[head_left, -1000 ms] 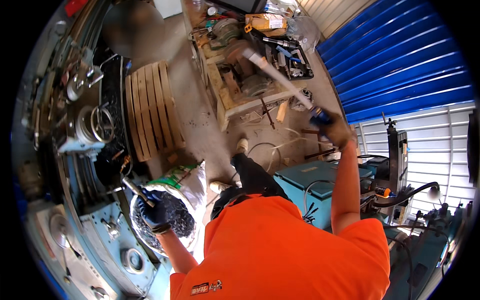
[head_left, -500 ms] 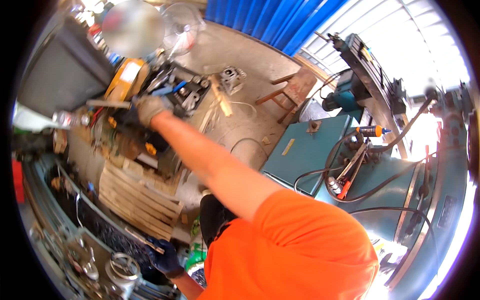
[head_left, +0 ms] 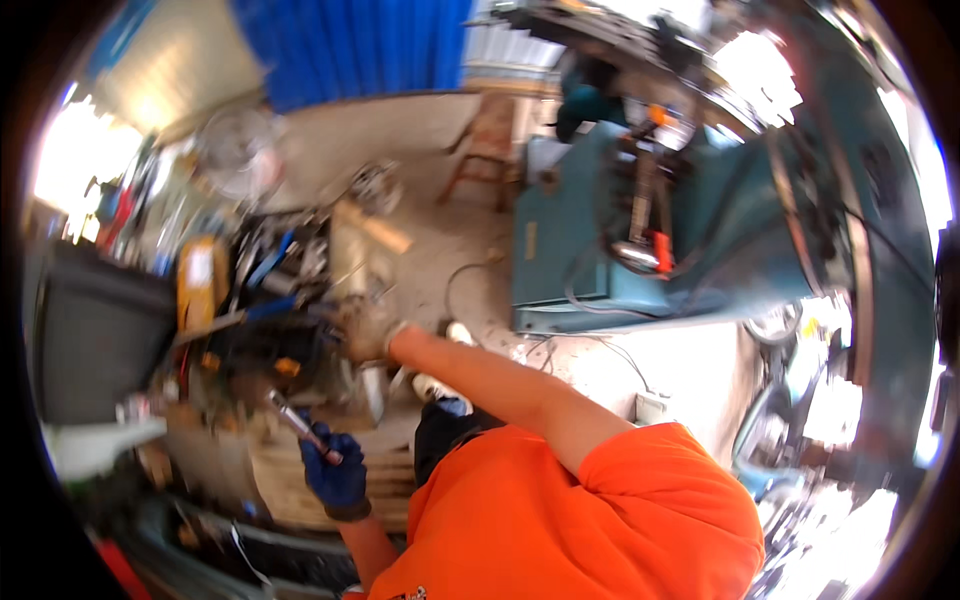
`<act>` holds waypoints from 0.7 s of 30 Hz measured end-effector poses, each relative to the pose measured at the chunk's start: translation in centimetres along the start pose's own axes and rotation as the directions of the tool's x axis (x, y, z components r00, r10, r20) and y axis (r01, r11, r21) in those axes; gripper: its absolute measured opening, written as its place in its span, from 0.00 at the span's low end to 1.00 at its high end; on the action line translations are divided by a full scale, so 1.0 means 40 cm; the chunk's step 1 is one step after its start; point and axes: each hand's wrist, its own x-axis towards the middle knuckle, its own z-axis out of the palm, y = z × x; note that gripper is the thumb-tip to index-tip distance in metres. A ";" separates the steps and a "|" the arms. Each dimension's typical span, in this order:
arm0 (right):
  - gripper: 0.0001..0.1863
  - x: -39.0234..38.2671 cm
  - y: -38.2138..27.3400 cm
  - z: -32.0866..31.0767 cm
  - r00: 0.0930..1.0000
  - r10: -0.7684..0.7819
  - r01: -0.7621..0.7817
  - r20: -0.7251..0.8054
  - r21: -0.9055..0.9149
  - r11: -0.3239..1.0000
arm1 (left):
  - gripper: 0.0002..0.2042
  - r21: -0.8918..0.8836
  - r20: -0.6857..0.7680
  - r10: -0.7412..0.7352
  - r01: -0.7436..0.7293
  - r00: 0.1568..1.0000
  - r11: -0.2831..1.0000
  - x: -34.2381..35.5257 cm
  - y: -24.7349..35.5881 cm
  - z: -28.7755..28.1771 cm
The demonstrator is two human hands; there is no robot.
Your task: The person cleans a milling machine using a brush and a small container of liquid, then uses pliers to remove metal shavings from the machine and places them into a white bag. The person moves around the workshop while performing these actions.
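My left hand [head_left: 336, 476], in a dark blue glove, is closed round a slim silvery rod [head_left: 292, 414]. The rod points up and away to the left, toward the cluttered bench. At the bench's near right corner is my right hand [head_left: 368, 335] in a tan glove. Motion blur smears its fingers, so whether it holds anything does not show. Left of it, a long tool with a blue part [head_left: 268, 308] lies across a black tool case [head_left: 262, 352] with yellow latches. Beyond lies a dark tray of metal tools [head_left: 300, 262].
A teal cabinet [head_left: 560, 235] with hanging cables stands to the right. A wooden stool [head_left: 487, 150] is at the back, beside a blue corrugated panel [head_left: 350, 50]. A dark grey box [head_left: 95, 340] stands left; slatted wood [head_left: 285, 490] lies below my left hand.
The view has swung left. My right hand has drawn back from the tool handle toward the bench's near corner. My left hand has risen from beside the machine, with the rod still in it.
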 end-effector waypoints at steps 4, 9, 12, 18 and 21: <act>0.29 -0.249 0.138 -0.002 0.965 0.195 -0.136 -0.175 0.303 0.943 | 0.23 -0.004 0.039 -0.140 0.141 0.989 0.990 0.069 -0.089 0.011; 0.27 -0.558 0.276 -0.048 0.834 0.519 -0.447 -0.189 0.323 0.834 | 0.23 -0.025 0.234 -0.385 0.402 0.893 0.915 0.168 -0.227 0.081; 0.25 -0.755 0.308 -0.005 0.681 0.669 -0.561 -0.299 0.373 0.739 | 0.22 0.109 0.215 -0.593 0.584 0.776 0.804 0.206 -0.293 0.132; 0.26 -1.074 0.180 0.123 0.273 0.934 -0.670 -0.233 0.650 0.358 | 0.23 0.394 0.218 -0.875 0.781 0.433 0.484 0.285 -0.427 0.199; 0.27 -1.211 0.094 0.235 -0.049 0.984 -0.483 -0.172 0.866 0.128 | 0.22 0.533 0.233 -0.939 0.774 0.253 0.341 0.258 -0.501 0.261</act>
